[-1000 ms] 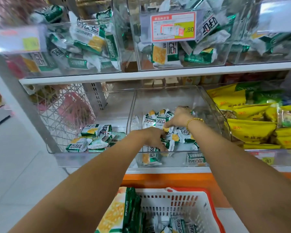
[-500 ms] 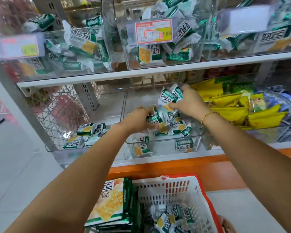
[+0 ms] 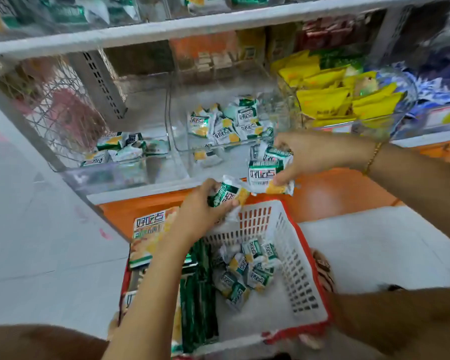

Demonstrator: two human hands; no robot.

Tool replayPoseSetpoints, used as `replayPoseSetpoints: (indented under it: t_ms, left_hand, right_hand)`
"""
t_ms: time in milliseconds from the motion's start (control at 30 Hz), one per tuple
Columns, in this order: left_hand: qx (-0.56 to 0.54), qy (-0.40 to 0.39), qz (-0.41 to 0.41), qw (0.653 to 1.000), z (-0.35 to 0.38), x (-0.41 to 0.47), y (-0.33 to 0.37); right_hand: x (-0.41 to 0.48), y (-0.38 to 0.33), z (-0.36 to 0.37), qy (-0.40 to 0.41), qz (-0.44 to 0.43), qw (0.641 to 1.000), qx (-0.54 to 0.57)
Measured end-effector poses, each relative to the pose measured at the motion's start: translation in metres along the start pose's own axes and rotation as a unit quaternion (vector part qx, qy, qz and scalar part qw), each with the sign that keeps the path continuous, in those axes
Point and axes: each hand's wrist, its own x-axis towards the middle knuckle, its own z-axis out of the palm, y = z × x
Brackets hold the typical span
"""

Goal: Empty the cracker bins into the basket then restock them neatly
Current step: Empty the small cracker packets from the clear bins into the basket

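Head view: your left hand (image 3: 202,206) gripped a cracker packet (image 3: 225,195) over the basket (image 3: 292,255) far rim. Your right hand (image 3: 311,154) clutched a bunch of packets (image 3: 266,171) just before the middle bin (image 3: 178,148), where others lay.

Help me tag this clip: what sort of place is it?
Likely a shop aisle: clear plastic bins of green cracker packets on white shelves, plus a red-rimmed white plastic basket.
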Motion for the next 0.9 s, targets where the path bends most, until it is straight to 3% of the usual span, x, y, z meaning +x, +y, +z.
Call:
replayPoseSetpoints:
  t_ms: [133,233,400,600,767,900]
  left_hand:
    - [-0.036,-0.044,-0.080,0.995,0.063,-0.004,-0.034]
    - [-0.036,-0.019,-0.116,0.992,0.093,-0.001,-0.051]
    - [-0.061,-0.007,-0.243,0.968,0.132,0.014,-0.093]
    - [-0.047,-0.054,-0.317,0.946,0.181,0.026,-0.131]
    - [0.000,-0.093,-0.321,0.942,0.206,0.034,-0.166]
    - [0.003,-0.105,-0.327,0.939,0.207,0.045,-0.177]
  right_hand:
    - [0.039,0.022,0.084,-0.150,0.026,0.988,-0.016]
    - [0.060,0.038,0.134,-0.190,0.047,0.980,-0.014]
    - [0.071,0.035,0.195,-0.262,0.043,0.964,-0.013]
    - [0.060,0.032,0.278,-0.324,0.034,0.943,-0.074]
    - [0.056,0.046,0.321,-0.329,-0.027,0.914,-0.236]
    - [0.066,0.058,0.331,-0.334,-0.028,0.915,-0.224]
